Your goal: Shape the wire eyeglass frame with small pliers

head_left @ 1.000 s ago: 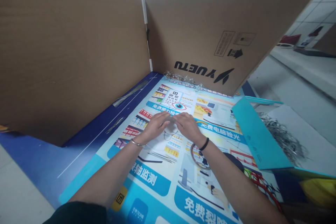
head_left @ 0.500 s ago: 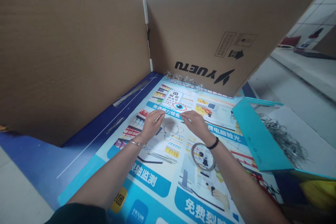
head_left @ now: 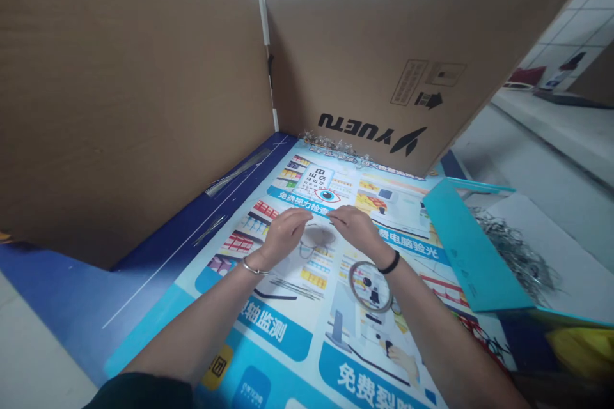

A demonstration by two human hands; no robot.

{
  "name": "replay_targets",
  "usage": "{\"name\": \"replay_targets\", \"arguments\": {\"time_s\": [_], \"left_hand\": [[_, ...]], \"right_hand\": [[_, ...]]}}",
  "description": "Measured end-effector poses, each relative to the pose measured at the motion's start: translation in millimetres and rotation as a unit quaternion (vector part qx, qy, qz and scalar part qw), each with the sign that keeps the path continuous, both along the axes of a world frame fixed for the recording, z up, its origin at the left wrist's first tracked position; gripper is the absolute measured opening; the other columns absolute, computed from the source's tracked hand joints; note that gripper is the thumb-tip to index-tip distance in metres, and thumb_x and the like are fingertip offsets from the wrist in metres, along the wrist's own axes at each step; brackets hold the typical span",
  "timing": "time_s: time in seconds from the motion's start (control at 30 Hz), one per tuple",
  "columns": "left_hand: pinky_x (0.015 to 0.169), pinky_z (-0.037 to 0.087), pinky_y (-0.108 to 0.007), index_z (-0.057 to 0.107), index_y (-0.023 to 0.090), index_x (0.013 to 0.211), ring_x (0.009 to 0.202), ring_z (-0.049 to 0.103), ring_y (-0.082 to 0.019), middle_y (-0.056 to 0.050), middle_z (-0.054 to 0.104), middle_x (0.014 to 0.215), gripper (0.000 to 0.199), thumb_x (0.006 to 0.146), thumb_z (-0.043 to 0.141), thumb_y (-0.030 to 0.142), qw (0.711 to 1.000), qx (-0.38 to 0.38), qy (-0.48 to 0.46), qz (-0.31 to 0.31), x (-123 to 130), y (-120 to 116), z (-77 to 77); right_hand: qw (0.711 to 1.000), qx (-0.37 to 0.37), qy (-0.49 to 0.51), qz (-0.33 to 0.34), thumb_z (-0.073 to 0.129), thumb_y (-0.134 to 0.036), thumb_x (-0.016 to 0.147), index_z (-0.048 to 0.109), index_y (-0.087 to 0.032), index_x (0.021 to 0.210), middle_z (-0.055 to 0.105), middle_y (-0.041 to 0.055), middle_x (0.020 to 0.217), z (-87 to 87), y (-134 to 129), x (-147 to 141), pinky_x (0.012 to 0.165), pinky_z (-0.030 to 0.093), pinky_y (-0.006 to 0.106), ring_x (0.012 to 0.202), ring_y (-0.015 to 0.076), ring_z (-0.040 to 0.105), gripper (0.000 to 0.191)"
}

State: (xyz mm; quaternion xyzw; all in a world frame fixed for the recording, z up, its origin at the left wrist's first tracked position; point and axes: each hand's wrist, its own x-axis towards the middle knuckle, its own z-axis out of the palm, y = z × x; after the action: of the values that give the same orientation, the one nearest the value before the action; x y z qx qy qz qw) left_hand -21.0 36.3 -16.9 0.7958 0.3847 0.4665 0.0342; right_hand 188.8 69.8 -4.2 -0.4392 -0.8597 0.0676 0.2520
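Observation:
My left hand and my right hand face each other over the printed mat, fingertips pinched and a small gap between them. A thin bent wire with faint loops shows just below and between the fingers; both hands seem to grip it, though its exact path at the fingertips is too fine to make out. Several straight wires lie on the mat below my left hand. Beside my right wrist lies a grey ring-shaped coil, partly covered by the wrist.
Tall cardboard panels stand at the left and back. Small wire pieces line the back panel's foot. A teal box at right holds a tangle of wire pieces. Thin strips and short wires lie along the left.
My left hand has moved slightly right and down, closer to my right hand, which has barely moved. The looped wire between them now looks turned and less spread out.

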Motion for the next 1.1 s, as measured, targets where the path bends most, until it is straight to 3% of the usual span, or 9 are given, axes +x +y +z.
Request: {"name": "replay_targets", "arguments": {"time_s": [0.17,0.3,0.47,0.73,0.97,1.1], "left_hand": [[0.101,0.041,-0.036,0.052,0.017,0.117,0.12,0.047,-0.017,-0.009,0.055,0.124,0.038,0.085,0.034,0.007,0.978,-0.065,0.195,-0.045,19,-7,-6.3],[0.109,0.028,-0.039,0.041,0.011,0.129,0.132,0.03,-0.021,-0.014,0.045,0.135,0.04,0.089,0.038,0.019,0.958,-0.089,0.271,-0.031,29,-8,-13.4],[0.108,0.025,-0.042,0.037,0.012,0.132,0.134,0.024,-0.023,-0.015,0.038,0.139,0.05,0.09,0.038,0.038,0.948,-0.119,0.295,-0.006,28,-8,-19.7],[0.108,0.023,-0.04,0.035,0.014,0.134,0.134,0.025,-0.023,-0.013,0.036,0.141,0.052,0.091,0.029,0.044,0.942,-0.13,0.308,0.007,28,-8,-22.1],[0.107,0.023,-0.041,0.034,0.015,0.135,0.134,0.024,-0.024,-0.013,0.034,0.142,0.058,0.089,0.03,0.049,0.943,-0.127,0.307,0.005,27,-9,-22.9],[0.106,0.023,-0.043,0.035,0.016,0.134,0.134,0.024,-0.025,-0.014,0.033,0.143,0.059,0.088,0.032,0.053,0.945,-0.139,0.295,-0.006,26,-7,-22.9]], "right_hand": [[0.999,0.002,0.047,-0.023,0.047,-0.021,0.085,0.068,-0.022,0.095,0.069,0.0031,0.094,-5.8,4,3,0.082,0.046,0.028,0.09,0.0162,0.06,0.023],[0.999,-0.005,0.032,-0.019,0.047,-0.021,0.085,0.068,-0.022,0.095,0.069,0.0029,0.094,-9.4,4,2,0.082,0.046,0.029,0.09,0.0161,0.061,0.023],[0.999,0.001,0.026,-0.029,0.047,-0.022,0.085,0.068,-0.021,0.094,0.069,0.0035,0.092,-11.8,6,4,0.082,0.045,0.028,0.087,0.016,0.061,0.023],[0.999,-0.03,0.029,-0.029,0.047,-0.023,0.084,0.068,-0.022,0.095,0.068,0.0043,0.095,-16.4,9,7,0.084,0.044,0.03,0.091,0.0173,0.06,0.024],[0.982,-0.128,0.135,-0.026,0.052,-0.026,0.077,0.07,-0.021,0.086,0.069,0.0044,0.091,-9.2,13,8,0.081,0.043,0.032,0.086,0.0195,0.061,0.02],[0.968,-0.162,0.184,-0.057,0.053,-0.03,0.075,0.069,-0.019,0.085,0.069,0.003,0.079,-5.0,22,17,0.068,0.047,0.028,0.072,0.0167,0.062,0.022]]}}
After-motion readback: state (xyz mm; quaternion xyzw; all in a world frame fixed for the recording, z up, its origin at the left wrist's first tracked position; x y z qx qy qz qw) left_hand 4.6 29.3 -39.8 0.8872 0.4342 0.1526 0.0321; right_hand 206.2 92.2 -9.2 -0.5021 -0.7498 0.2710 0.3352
